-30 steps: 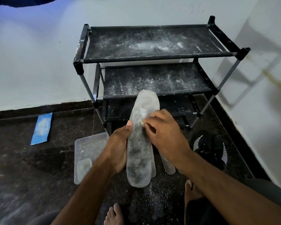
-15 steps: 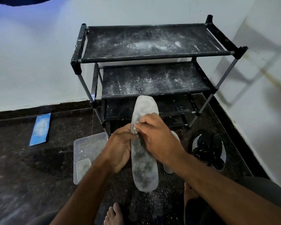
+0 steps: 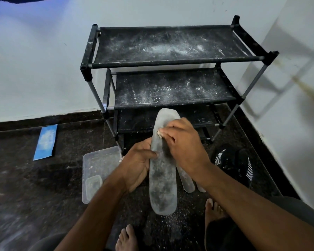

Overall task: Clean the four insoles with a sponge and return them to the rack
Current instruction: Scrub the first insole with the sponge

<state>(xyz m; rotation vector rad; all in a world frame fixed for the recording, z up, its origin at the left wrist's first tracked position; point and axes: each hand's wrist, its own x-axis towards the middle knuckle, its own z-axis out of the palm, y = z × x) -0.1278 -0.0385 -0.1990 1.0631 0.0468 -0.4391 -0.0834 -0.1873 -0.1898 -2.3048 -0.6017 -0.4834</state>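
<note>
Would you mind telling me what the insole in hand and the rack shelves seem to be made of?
Insole: likely foam or rubber, matte grey, thin with a slight curve, smudged dark. Rack shelves: probably black fabric stretched between metal tubes, matte and dusted with white powder; the weave is too small to confirm.

A grey foam insole (image 3: 162,180) is held before the black three-tier metal rack (image 3: 170,60) — a clear plastic tray (image 3: 100,160) lies to its left, black striped shoes (image 3: 234,165) to its right.
</note>
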